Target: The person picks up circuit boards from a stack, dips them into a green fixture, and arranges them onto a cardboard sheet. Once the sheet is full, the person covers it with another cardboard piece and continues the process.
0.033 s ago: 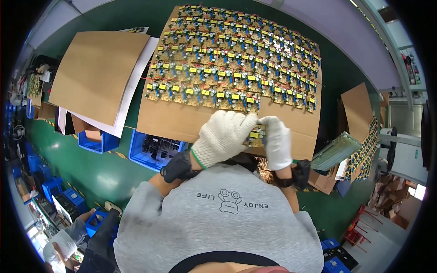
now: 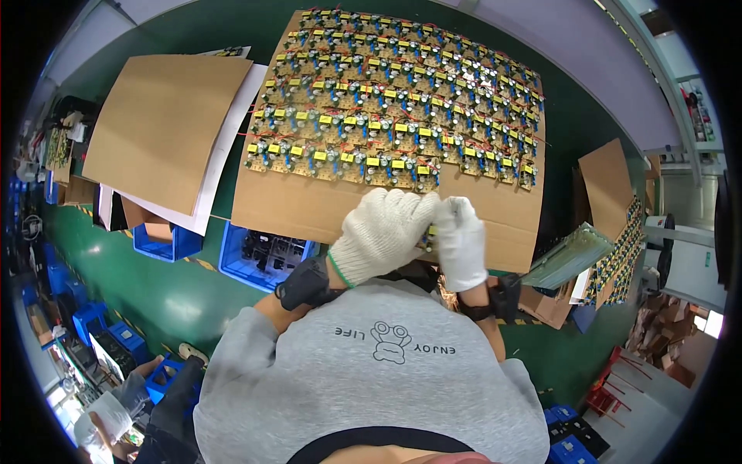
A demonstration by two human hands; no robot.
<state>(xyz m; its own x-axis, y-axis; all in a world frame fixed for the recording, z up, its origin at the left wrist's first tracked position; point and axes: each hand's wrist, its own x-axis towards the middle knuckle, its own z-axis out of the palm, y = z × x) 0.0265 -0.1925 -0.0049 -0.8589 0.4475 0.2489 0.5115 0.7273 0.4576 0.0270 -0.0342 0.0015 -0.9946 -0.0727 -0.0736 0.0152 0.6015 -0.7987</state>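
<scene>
In a knitted white glove with a green cuff edge, my left hand (image 2: 384, 236) is closed on the edge of a small circuit board (image 2: 430, 233). My right hand (image 2: 462, 243), in a smooth white glove, is closed over the same board from the right. Only a narrow strip of the board shows between the gloves; its parts and the fingertips are mostly hidden. Just beyond both hands, rows of similar circuit boards (image 2: 375, 124), with yellow blocks, blue parts and red wires, cover most of a cardboard sheet (image 2: 286, 197).
More cardboard (image 2: 166, 127) lies over white sheets at left. A blue crate (image 2: 232, 267) of black parts stands below the sheet's left front edge. Clear plastic trays (image 2: 568, 259) and another board-covered panel (image 2: 617, 259) are at right. Another person (image 2: 108, 421) is at lower left.
My right hand has shifted slightly left and covers more of the circuit board. My left hand has barely moved.
</scene>
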